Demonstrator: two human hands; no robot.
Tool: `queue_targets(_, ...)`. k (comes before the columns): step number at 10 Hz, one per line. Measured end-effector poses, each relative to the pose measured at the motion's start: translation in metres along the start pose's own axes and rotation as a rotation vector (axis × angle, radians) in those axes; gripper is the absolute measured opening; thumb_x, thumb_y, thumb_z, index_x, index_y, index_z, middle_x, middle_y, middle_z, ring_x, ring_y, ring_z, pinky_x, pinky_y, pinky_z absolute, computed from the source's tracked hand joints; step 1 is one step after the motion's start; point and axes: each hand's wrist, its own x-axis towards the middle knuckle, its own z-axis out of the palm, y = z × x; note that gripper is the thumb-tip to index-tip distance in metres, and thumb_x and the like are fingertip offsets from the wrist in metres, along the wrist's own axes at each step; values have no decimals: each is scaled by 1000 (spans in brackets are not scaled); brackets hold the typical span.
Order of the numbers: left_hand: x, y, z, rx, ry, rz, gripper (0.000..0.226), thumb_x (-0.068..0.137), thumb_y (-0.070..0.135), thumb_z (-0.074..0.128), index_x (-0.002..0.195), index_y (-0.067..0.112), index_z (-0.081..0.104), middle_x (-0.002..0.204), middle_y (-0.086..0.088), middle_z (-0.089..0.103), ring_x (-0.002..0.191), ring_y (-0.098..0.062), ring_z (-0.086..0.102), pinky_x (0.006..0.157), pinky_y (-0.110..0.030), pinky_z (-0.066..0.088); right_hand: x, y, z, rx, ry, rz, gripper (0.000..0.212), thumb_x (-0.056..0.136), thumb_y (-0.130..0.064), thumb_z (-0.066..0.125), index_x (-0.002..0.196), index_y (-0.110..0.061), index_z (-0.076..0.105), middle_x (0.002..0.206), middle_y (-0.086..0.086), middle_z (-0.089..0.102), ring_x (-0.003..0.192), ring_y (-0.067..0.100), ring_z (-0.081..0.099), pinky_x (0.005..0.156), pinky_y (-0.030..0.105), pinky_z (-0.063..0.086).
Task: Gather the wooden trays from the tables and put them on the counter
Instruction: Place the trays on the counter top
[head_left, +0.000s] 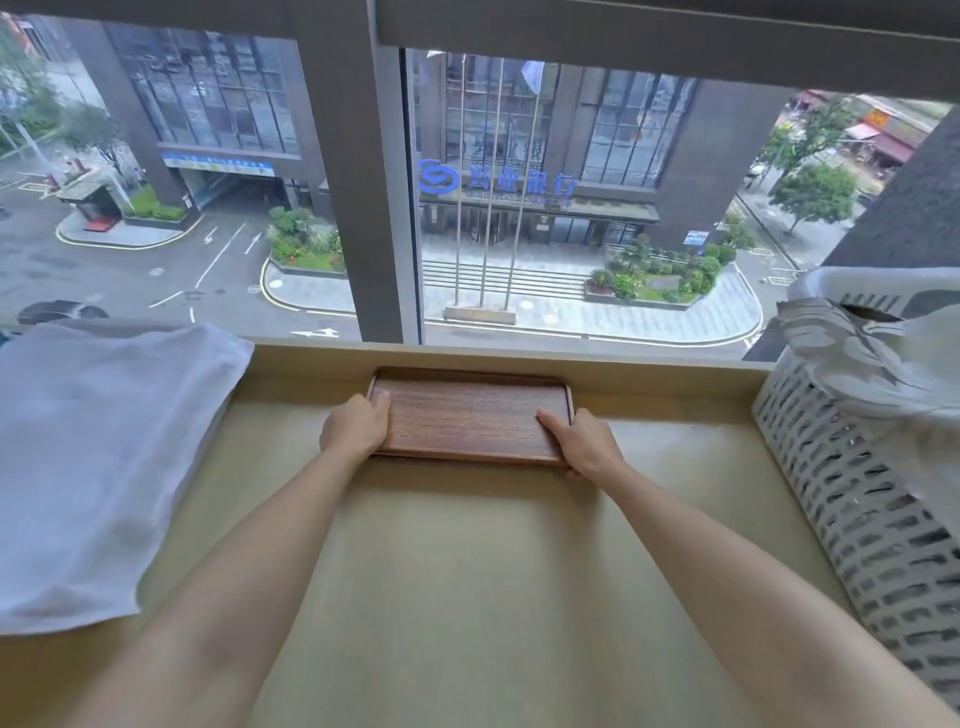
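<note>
Two hands hold one dark wooden tray, one at each short end. The left hand wraps the tray's left edge, thumb lying on the upper face and the other fingers hidden beneath; the right hand does the same at the right edge, near the front corner. Both are closed on the tray, and nothing else is in either.

The tray lies at the far side of a pale wooden counter, close to the raised ledge under the window. Its long axis runs left to right, straight across the person's line of reach, so the two arms come in almost evenly and neither hand is clearly nearer. Whether the tray rests flat on the surface or sits just above it I cannot tell; a shadow shows under its near edge.

A folded white towel lies well apart to the left, and a white slatted laundry basket with cloth draped over its rim stands to the right. The gap between them looks comfortably wider than the tray, so either setting it down or drawing it back should pass without turning it.
</note>
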Motion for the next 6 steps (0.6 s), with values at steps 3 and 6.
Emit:
queue_targets(3, 4, 0, 2, -22, 74, 6, 54, 95, 40, 40, 110, -7, 61, 120, -26, 59, 114, -40, 52, 92, -41, 44, 13, -4, -3, -297, 15, -64, 61, 93, -52, 36, 109, 3, 55, 115, 24, 60, 106, 38, 55, 74, 37, 39)
queue_targets(6, -7, 7, -10, 7, 47, 6, 56, 96, 40, 32, 125, -3, 54, 137, -23, 43, 130, -35, 35, 105, -41, 34, 6, -10, -7, -294, 40, -30, 56, 94, -49, 33, 124, -1, 40, 127, 20, 53, 115, 36, 52, 77, 37, 38)
